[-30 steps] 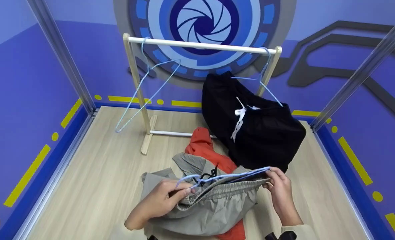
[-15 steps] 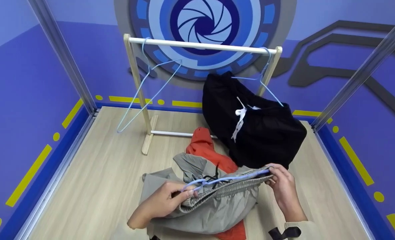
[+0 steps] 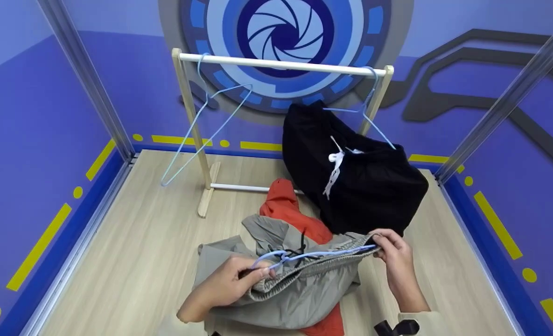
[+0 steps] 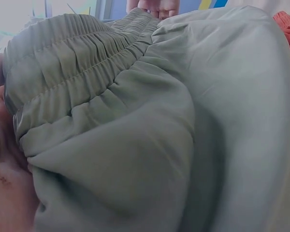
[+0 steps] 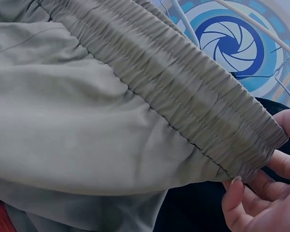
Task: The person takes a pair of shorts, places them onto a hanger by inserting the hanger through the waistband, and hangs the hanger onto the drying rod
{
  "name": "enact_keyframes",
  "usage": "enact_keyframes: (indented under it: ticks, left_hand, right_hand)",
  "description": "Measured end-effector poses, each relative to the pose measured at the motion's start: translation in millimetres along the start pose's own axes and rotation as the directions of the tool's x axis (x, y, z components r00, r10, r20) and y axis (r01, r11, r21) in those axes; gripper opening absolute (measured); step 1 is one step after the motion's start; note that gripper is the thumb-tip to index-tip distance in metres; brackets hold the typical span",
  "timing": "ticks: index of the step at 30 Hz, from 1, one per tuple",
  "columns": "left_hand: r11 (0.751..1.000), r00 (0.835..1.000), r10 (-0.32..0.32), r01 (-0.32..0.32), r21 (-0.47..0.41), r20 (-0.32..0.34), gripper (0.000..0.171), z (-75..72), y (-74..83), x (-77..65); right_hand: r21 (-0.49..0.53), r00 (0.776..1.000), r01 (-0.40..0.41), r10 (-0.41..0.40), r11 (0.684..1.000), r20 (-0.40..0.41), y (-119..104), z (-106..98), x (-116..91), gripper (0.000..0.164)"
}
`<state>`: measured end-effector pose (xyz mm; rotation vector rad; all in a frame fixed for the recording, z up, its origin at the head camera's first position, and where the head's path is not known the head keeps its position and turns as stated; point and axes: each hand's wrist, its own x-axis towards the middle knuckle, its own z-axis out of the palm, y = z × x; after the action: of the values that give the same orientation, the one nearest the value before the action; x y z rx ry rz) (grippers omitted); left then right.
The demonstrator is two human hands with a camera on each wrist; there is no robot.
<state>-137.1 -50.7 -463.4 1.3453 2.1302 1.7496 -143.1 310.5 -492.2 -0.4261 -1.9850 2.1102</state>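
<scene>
A pair of grey shorts (image 3: 299, 298) with a gathered elastic waistband (image 5: 183, 92) and a black drawstring lies under both hands. Along the waistband's opening runs a light blue clothes hanger (image 3: 323, 254), its right end just inside the waistband. My left hand (image 3: 227, 282) pinches the hanger near its hook, together with the waistband's left end; in the left wrist view the cloth covers most of its fingers. At the other end my right hand (image 3: 395, 259) grips the waistband between thumb and fingers, beside the hanger's tip.
Behind stands a wooden rack (image 3: 281, 62). From its bar hang a bare blue hanger (image 3: 183, 135) at left and black shorts (image 3: 365, 186) with a white drawstring on a hanger at right. An orange-red garment (image 3: 290, 210) lies partly under the grey shorts.
The hanger's right end has gone from above the waistband, at my right fingertips, down into its opening. My right hand has shifted slightly right and now holds the waistband's edge. The left hand barely moved.
</scene>
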Motion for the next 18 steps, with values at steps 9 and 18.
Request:
enact_keyframes:
  ticks: [9, 18]
  left_hand:
    - [0.999, 0.999, -0.028, 0.028, -0.020, 0.032, 0.017, -5.0, 7.8, 2.0]
    - [0.999, 0.999, -0.037, 0.037, -0.006, 0.036, 0.017, -7.2, 12.0, 3.4]
  right_hand:
    - [-0.140, 0.995, 0.026, -0.038, 0.990, -0.087, 1.0, 4.6, -1.8, 0.008]
    - [-0.134, 0.987, 0.073, -0.091, 0.988, -0.135, 3.9, 8.7, -2.1, 0.005]
